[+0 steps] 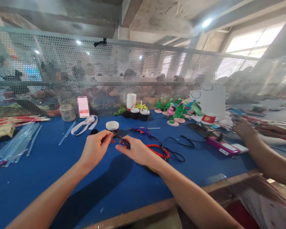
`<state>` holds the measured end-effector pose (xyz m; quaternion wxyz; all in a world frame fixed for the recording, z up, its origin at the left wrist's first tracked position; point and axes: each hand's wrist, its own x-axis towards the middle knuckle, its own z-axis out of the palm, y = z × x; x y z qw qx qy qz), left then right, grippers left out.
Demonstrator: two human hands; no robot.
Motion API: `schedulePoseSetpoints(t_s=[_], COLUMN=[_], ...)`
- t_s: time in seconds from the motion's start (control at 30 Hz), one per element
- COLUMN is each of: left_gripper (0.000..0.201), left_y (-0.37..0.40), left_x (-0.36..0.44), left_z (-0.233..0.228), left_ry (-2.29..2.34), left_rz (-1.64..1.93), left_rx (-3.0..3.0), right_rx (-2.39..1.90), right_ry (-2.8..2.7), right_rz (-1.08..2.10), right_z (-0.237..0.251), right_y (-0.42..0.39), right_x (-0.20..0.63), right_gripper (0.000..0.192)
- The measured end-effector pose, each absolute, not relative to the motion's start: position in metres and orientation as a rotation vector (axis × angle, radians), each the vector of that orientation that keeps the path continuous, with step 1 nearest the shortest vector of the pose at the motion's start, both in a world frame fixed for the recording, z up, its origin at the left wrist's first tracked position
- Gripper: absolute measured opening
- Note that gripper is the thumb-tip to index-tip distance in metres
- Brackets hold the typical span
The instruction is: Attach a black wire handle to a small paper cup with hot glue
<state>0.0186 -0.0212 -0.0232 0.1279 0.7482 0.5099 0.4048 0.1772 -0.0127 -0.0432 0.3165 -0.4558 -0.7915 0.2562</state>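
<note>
Fingers of both the left hand [95, 148] and right hand [134, 151] are pinched on a thin dark strip [119, 137], near a small white-rimmed cup [112, 125] whose contents cannot be told.

Both arms fwd; left hand [95, 147] pinched; right hand [135, 150] pinched, fingertips close.

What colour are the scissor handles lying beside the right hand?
Red scissor handles, clearest in the head view.

Craft workshop: blue workbench [50, 165], glue gun [141, 130], glue sticks [16, 144], paper flower pieces [176, 111], mesh partition [109, 63].
</note>
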Motion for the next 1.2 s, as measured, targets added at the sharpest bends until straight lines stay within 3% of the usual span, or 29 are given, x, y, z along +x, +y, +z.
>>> schedulePoseSetpoints(t_s=[0.3,0.43,0.63,0.8,1.2], left_gripper=[0.022,0.021,0.021,0.02,0.021], left_y=[-0.024,-0.024,-0.021,-0.016,-0.018], left_x=[0.023,0.02,-0.004,-0.012,0.0], left_z=[-0.027,-0.019,0.003,-0.006,-0.013], left_ry=[1.621,1.609,1.026,0.75,0.781], left_rz=[1.156,1.048,0.649,0.434,0.723], left_rx=[2.5,2.366,1.7,1.39,1.406], right_rx=[-1.284,-1.321,-1.05,-0.889,-0.889], right_ry=[-2.076,-2.085,-2.193,-2.318,-2.267], right_rz=[0.596,0.504,0.281,0.055,-0.071], right_z=[-0.048,-0.048,-0.047,-0.05,-0.045], right_y=[-0.014,-0.011,-0.008,-0.004,-0.003], right_x=[0.173,0.172,0.176,0.185,0.189], right_gripper=[0.033,0.027,0.02,0.019,0.024])
